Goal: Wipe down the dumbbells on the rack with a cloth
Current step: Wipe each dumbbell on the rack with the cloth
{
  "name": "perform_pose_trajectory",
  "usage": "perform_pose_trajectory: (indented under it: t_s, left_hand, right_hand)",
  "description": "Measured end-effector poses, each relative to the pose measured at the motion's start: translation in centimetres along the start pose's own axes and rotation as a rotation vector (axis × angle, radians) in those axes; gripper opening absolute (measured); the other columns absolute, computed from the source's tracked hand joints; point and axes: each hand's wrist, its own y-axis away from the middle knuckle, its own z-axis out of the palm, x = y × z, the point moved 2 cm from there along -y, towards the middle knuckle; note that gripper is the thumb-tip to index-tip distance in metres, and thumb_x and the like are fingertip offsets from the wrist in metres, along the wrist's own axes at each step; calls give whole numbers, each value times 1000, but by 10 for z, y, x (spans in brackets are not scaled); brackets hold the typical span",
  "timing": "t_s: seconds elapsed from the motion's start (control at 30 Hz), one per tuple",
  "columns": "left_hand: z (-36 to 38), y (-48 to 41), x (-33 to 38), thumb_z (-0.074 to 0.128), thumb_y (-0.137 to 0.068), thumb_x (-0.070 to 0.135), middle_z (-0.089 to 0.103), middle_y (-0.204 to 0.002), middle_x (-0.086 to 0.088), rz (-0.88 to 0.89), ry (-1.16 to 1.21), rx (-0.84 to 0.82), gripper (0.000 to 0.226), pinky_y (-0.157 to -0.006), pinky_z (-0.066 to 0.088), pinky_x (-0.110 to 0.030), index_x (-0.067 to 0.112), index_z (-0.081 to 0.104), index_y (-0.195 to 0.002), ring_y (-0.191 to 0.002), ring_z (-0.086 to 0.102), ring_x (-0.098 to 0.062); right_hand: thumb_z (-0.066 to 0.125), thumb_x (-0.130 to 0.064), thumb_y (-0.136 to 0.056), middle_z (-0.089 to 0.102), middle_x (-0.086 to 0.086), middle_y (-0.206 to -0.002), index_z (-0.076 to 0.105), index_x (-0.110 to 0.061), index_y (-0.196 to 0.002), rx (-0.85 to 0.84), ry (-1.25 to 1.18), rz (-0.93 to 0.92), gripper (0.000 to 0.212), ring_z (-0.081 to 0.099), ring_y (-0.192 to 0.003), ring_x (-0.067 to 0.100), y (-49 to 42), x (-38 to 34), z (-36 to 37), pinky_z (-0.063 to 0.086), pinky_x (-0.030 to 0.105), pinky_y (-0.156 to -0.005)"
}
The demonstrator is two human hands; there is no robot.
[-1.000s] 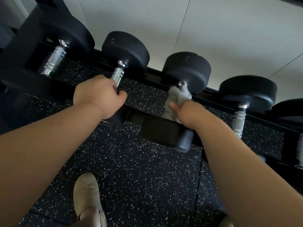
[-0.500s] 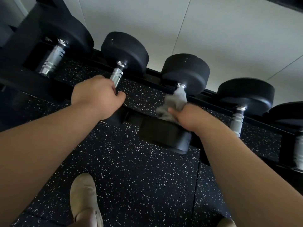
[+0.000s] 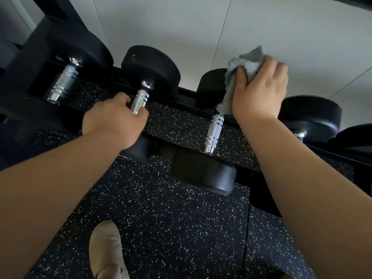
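Black dumbbells with chrome handles lie side by side on a low black rack (image 3: 181, 93). My left hand (image 3: 112, 121) grips the chrome handle of the second dumbbell (image 3: 153, 67) from the left. My right hand (image 3: 259, 87) presses a grey cloth (image 3: 239, 75) flat onto the far head of the third dumbbell (image 3: 213, 127). That head is mostly hidden under the cloth and hand. The third dumbbell's handle and near head show bare.
A larger dumbbell (image 3: 64, 81) lies at the far left and another (image 3: 314, 115) at the right. Behind the rack is a pale wall (image 3: 201, 27). Below lies speckled black rubber flooring (image 3: 161, 218), with my beige shoe (image 3: 106, 250) on it.
My right hand has lifted the cloth off the third dumbbell's handle and moved it up onto the far head. My left hand stays on the second dumbbell's handle.
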Motion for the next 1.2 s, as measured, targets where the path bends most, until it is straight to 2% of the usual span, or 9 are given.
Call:
perform_pose_trajectory:
  t_s: [0.1,0.23,0.43,0.53,0.6,0.83,0.97,1.1,1.2]
  left_hand:
    - [-3,1,3,42,-95,63,67,-95,-2,-20,-34,-17,51,-75,45,-40,30,62,-128,-92,59,-31]
    - [-3,3,6,42,-96,56,62,-82,1,-39,-52,-14,43,-68,42,-37,27,67,-115,-81,59,-28]
    - [-2,3,4,43,-96,55,61,-78,3,-54,-34,7,39,-65,40,-36,26,66,-107,-72,56,-23]
    - [-2,3,4,43,-95,54,62,-76,3,-52,-40,11,36,-61,39,-34,26,65,-102,-68,55,-20]
    - [-3,4,5,43,-94,52,62,-75,3,-43,-37,8,34,-60,39,-34,26,64,-101,-67,55,-20]
    - [-4,4,6,43,-97,54,63,-75,2,-59,-56,-3,36,-58,38,-32,27,64,-108,-66,55,-20]
    - [-4,4,6,42,-97,52,64,-74,2,-57,-51,-7,36,-60,42,-33,26,65,-109,-66,56,-20]
    - [-2,2,5,44,-96,51,64,-74,3,-52,-39,-1,33,-62,44,-34,27,64,-109,-67,57,-20]
    - [-2,3,5,44,-96,53,65,-73,3,-49,-38,-1,34,-62,45,-34,28,63,-109,-67,58,-21]
  right_hand:
    - [45,-47,-101,55,8,-137,59,-17,-133,-161,198,-276,46,47,-128,33,-6,-28,24,38,46,-103]
    - [51,-37,-97,69,2,-107,73,-23,-111,-335,266,-798,30,57,-112,32,0,-56,43,43,44,-98]
    - [54,-30,-97,69,15,-107,72,-6,-103,-158,284,-359,31,59,-112,39,-23,-8,14,43,46,-103]
    - [36,-43,-107,66,24,-111,66,-10,-118,-299,227,-42,46,59,-108,44,-38,23,4,49,45,-87]
    - [30,-48,-108,62,24,-121,58,-6,-125,-363,95,80,54,57,-113,44,-40,19,8,46,45,-93]
    - [43,-42,-104,63,17,-121,41,-15,-147,-414,287,-558,51,55,-115,40,-25,-60,21,42,47,-96]
    - [50,-37,-101,63,12,-128,45,-23,-141,-441,79,-290,42,58,-115,39,-41,-23,15,44,41,-81]
    - [59,-57,-97,54,15,-143,35,-22,-151,-469,-134,203,69,57,-125,36,-54,26,1,45,38,-99]
    - [67,-39,-94,57,0,-131,49,-28,-136,-269,-345,48,47,57,-115,15,-48,18,7,50,34,-98]
